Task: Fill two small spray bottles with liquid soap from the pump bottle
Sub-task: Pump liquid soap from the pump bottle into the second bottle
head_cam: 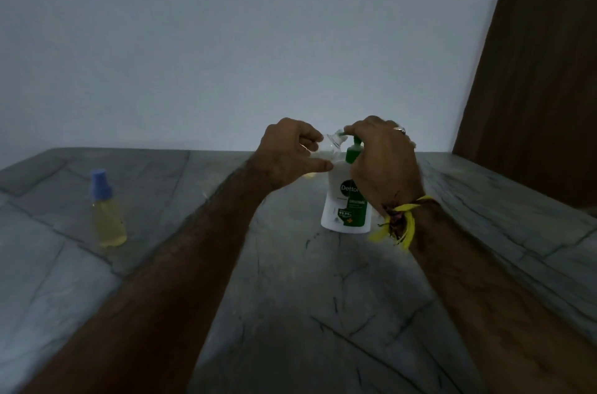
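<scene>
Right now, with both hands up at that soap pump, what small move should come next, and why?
Probably press the green pump head down. The right hand rests on top of it, and the left hand holds the clear small bottle tilted at the nozzle, seemingly lined up to catch soap.

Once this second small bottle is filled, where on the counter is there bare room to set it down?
Bare stone lies between the capped spray bottle and the pump bottle, under the left forearm, and across the near counter. More lies right of the pump bottle toward the wooden panel. It is crowded only around the pump, where the left hand and right hand meet.
</scene>
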